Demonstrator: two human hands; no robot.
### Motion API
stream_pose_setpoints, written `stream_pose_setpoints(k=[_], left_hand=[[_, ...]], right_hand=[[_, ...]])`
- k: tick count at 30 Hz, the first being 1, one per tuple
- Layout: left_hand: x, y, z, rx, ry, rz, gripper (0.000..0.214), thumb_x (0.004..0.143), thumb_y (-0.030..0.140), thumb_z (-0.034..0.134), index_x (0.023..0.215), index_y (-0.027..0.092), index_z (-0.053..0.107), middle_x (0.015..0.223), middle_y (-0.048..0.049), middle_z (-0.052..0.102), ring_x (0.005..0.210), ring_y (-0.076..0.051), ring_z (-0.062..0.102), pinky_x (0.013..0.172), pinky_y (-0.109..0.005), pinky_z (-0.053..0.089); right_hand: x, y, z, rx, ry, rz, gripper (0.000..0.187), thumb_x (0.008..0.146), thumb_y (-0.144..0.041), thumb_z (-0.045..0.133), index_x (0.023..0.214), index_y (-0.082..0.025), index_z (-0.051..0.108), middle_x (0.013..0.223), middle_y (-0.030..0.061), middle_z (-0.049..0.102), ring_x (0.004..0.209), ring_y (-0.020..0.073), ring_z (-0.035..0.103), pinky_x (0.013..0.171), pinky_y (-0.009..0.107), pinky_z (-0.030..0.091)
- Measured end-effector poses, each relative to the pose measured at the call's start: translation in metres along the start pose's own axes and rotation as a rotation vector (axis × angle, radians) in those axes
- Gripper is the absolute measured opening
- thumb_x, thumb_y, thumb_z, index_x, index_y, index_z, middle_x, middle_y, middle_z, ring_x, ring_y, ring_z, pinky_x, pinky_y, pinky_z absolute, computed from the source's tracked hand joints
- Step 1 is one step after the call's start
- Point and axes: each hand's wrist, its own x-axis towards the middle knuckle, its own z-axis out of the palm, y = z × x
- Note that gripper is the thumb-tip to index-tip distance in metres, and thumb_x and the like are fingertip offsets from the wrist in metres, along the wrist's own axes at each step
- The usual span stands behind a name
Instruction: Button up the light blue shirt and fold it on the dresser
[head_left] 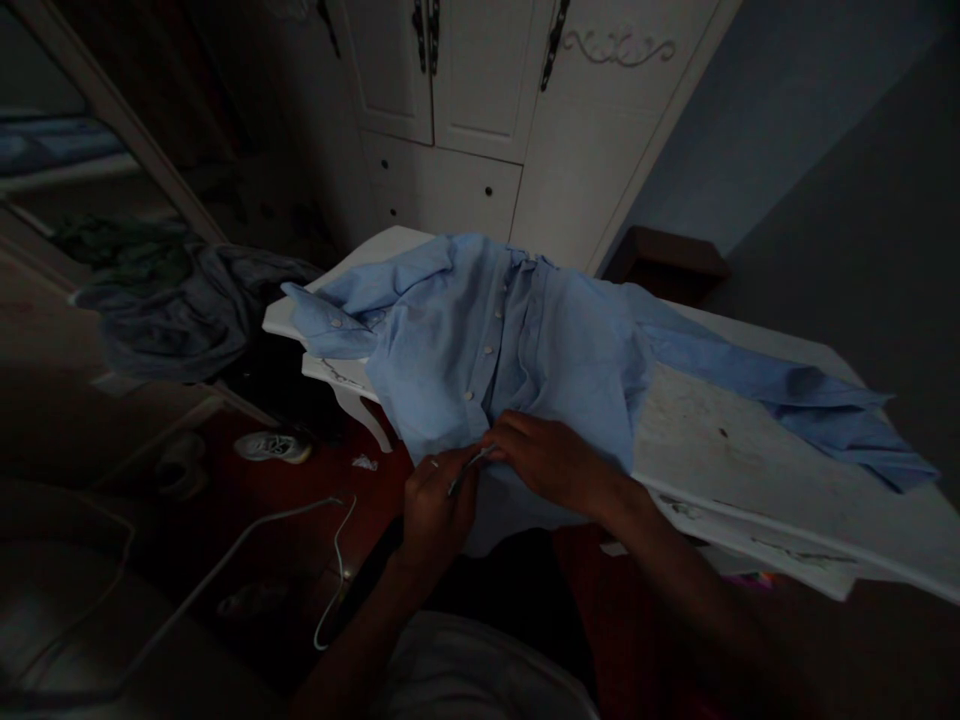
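Observation:
A light blue button-up shirt (517, 340) lies spread over a white table (750, 450), front side up, with a row of white buttons down its middle. Its hem hangs over the near edge. My left hand (435, 505) is closed on the hem's edge, pinching the cloth near the lowest button. My right hand (551, 460) rests on the hem beside it, fingers curled onto the fabric and touching the left hand's fingertips. One sleeve stretches left (330, 325), the other right (840, 400).
A white wardrobe (480, 110) stands behind the table. A heap of dark clothes (180, 300) lies at the left. A shoe (274, 447) and a thin cable (330, 560) are on the red floor. A brown stand (667, 262) sits by the grey wall.

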Motion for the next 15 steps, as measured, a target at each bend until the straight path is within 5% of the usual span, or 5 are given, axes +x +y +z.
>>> stream_pose_setpoints(k=[10,15], left_hand=[[0.003,0.007,-0.003,-0.047,-0.007,0.003,0.017,0.093,0.017,0.054,0.1,0.018,0.069,0.09,-0.0048,0.076,0.079,-0.017,0.071,0.074,-0.029,0.055],[0.007,0.003,-0.006,-0.052,-0.032,0.114,0.019,0.093,0.014,0.052,0.103,0.018,0.067,0.091,-0.0058,0.075,0.08,-0.016,0.071,0.074,-0.029,0.055]], right_hand=[[-0.004,0.009,-0.007,0.184,0.019,-0.044,0.015,0.095,-0.019,0.053,0.108,-0.019,0.061,0.097,0.0053,0.06,0.087,0.0164,0.06,0.078,0.029,0.049],[-0.004,0.014,-0.003,0.183,0.081,-0.104,0.015,0.094,-0.018,0.051,0.105,-0.019,0.061,0.093,0.0046,0.062,0.083,0.0156,0.06,0.073,0.028,0.05]])
